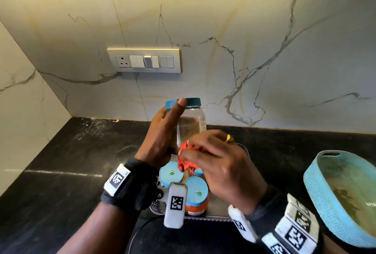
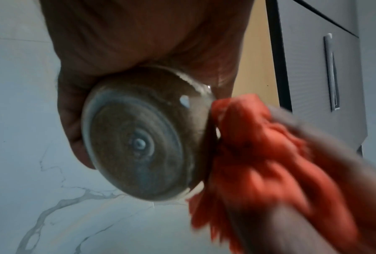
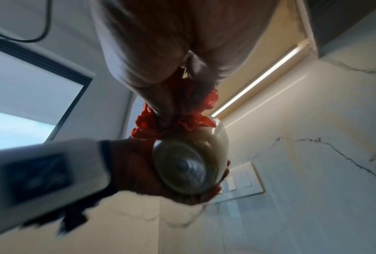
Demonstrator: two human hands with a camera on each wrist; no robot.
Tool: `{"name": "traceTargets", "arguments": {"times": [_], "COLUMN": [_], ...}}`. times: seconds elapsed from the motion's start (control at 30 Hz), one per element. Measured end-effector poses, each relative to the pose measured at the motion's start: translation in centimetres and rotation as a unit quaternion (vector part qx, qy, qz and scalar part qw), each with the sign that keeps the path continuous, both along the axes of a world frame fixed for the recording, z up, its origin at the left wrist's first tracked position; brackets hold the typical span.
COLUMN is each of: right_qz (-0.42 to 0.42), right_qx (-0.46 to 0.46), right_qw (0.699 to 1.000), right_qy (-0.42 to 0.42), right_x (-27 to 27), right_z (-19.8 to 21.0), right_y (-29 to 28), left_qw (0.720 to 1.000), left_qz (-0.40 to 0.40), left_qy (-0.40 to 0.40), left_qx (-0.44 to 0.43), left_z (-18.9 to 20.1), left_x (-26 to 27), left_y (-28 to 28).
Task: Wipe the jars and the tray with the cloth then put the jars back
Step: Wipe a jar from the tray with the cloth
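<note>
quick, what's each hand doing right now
Left hand: closed around the glass jar, held up off the counter.
Right hand: closed on the red cloth, pressing it against the jar's lower side.

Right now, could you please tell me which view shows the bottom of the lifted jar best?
The left wrist view: the jar bottom fills it, facing the camera. The right wrist view shows it smaller; the head view shows only its side and lid.
</note>
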State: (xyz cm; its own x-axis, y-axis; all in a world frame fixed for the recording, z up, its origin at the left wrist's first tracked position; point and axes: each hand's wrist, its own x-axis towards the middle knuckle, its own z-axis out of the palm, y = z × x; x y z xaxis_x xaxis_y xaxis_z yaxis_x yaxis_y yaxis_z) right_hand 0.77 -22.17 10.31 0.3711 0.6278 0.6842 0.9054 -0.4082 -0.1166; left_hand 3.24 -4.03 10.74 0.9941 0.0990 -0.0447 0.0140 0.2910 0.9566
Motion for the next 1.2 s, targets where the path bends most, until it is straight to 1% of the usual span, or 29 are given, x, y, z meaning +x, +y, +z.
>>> {"name": "traceTargets", "arguments": {"times": [0.03, 0.1, 0.2, 0.27, 0.33, 0.43, 0.47, 0.53, 0.63, 0.7, 0.77, 0.83, 0.93, 1.03, 1.1, 1.13, 1.2], "right_qz": [0.009, 0.02, -0.012, -0.027, -0.021, -0.001, 0.006, 0.016, -0.004, -0.02, -0.016, -0.009, -0.017, -0.025, -0.027, -0.019, 0.0], "right_qx": [-0.012, 0.014, 0.127, 0.169, 0.149, 0.08, 0.07, 0.092, 0.17, 0.188, 0.164, 0.127, 0.109, 0.094, 0.058, 0.046, 0.052], "right_qw": [1.0, 1.0, 0.989, 0.98, 0.984, 0.995, 0.996, 0.994, 0.981, 0.975, 0.98, 0.987, 0.989, 0.99, 0.995, 0.996, 0.996], "right_qy": [-0.007, 0.011, 0.073, 0.103, 0.092, 0.057, 0.052, 0.057, 0.097, 0.113, 0.109, 0.099, 0.1, 0.099, 0.081, 0.075, 0.072], "right_x": [-0.2, 0.8, 3.5, 4.5, 3.8, 1.3, 0.8, 0.9, 3.0, 4.2, 4.5, 4.5, 4.6, 2.7, 0.7, 0.0, 0.1], "right_z": [-0.3, -0.1, 1.5, 2.2, 1.8, -0.2, -0.6, -0.5, 1.0, 1.8, 1.8, 1.7, 1.4, -0.6, -2.6, -3.3, -3.7], "right_y": [-0.1, -0.1, 0.4, 0.5, 0.6, 0.3, 0.1, 0.0, 0.2, 0.4, 0.7, 1.0, 1.3, 1.0, 0.7, 0.5, 0.2], "left_qw": [1.0, 1.0, 0.999, 0.999, 0.999, 0.998, 0.998, 0.997, 0.993, 0.996, 0.998, 0.997, 0.996, 0.998, 0.999, 0.998, 0.998], "left_qz": [0.01, 0.013, -0.02, -0.029, -0.035, -0.035, -0.031, -0.055, -0.094, -0.074, -0.056, -0.059, -0.051, 0.0, 0.041, 0.052, 0.054], "left_qy": [-0.003, -0.011, -0.021, -0.021, -0.016, 0.011, 0.014, 0.017, 0.007, -0.005, -0.026, -0.047, -0.044, -0.019, 0.001, 0.008, 0.009], "left_qx": [0.003, 0.018, 0.022, 0.009, -0.01, -0.044, -0.047, -0.057, -0.068, -0.047, -0.008, 0.022, 0.066, 0.054, 0.029, 0.026, 0.03], "left_z": [0.1, 0.1, 0.0, -0.2, 0.0, 0.5, 0.3, 0.2, -0.2, -0.3, -0.3, -0.1, -0.1, -0.3, -0.6, -0.7, -0.8], "left_x": [0.0, 0.0, -0.3, -0.3, -0.4, -0.4, -0.4, -0.9, -1.3, -1.0, -0.7, -0.6, -0.5, -0.3, -0.2, -0.2, 0.0], "left_y": [0.1, 0.4, 0.3, 0.3, 0.4, 0.9, 1.1, 1.1, 0.7, 0.8, 1.2, 1.4, 1.2, 0.8, 0.8, 0.9, 0.9]}}
